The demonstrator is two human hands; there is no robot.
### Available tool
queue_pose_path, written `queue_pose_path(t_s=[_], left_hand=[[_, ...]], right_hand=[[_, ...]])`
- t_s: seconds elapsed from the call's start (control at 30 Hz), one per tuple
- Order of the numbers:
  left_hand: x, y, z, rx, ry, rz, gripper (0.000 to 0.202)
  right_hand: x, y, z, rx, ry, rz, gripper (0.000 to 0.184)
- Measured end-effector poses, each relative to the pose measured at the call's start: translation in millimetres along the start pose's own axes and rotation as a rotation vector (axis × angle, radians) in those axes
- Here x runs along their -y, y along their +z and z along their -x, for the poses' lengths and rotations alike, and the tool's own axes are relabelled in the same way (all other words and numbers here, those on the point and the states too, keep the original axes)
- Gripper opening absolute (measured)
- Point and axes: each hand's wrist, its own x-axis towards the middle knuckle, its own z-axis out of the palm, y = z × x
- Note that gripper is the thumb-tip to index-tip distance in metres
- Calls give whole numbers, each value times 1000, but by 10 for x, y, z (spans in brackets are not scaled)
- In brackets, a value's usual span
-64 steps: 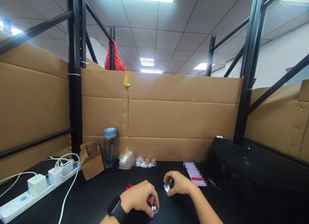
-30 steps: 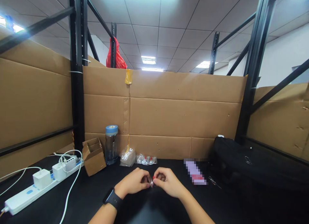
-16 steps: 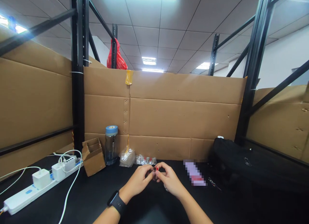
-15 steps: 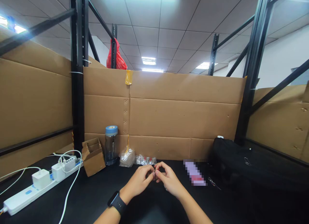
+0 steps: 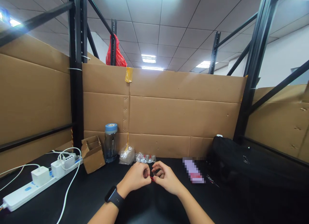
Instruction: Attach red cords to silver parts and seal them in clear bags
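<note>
My left hand (image 5: 138,176), with a dark watch (image 5: 114,197) at its wrist, is closed with its thumb and fingers pinched. Facing it, my right hand (image 5: 166,179) is closed in a pinch too, its fingers curled. Between the two sets of fingertips runs a small thin red piece (image 5: 152,178), gripped from both sides; it is too small and too covered to name its kind. Both hands are above the black tabletop (image 5: 145,204), near its middle. Just behind them lies a row of small clear plastic packets (image 5: 145,158) with bits of red in them.
A crumpled clear bag (image 5: 126,155), a blue-lidded bottle (image 5: 111,143) and an open cardboard box (image 5: 93,154) stand along the cardboard wall (image 5: 156,114). At left lies a white power strip (image 5: 21,193) with cables. A black bag (image 5: 236,163) and a blurred purple item (image 5: 193,170) are at right.
My fingertips have drawn slightly apart, so the red piece between them shows more. My left hand has shifted a little left. The view has tilted slightly.
</note>
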Motion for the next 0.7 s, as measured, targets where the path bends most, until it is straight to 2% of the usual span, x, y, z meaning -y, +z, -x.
queue_pose_path(t_s=[0.13,0.2,0.27,0.43,0.5,0.6,0.7], left_hand=[[154,-209,21,9,-60,-104,14],[283,-314,50,69,-115,-170,15],[421,-390,84,158,-171,-199,17],[620,-455,129,288,-240,-221,19],[634,-455,129,311,-249,-198,20],[620,-431,118,295,-236,-162,22],[572,-340,99,220,-180,-219,21]], right_hand=[[12,-188,15,-81,-43,349,38],[2,-320,29,-109,-16,501,37],[-22,-438,47,-78,40,584,32],[-134,-566,95,83,178,603,47],[-183,-567,102,131,229,602,44],[-224,-557,99,137,249,610,41],[-209,-552,94,152,244,622,47]])
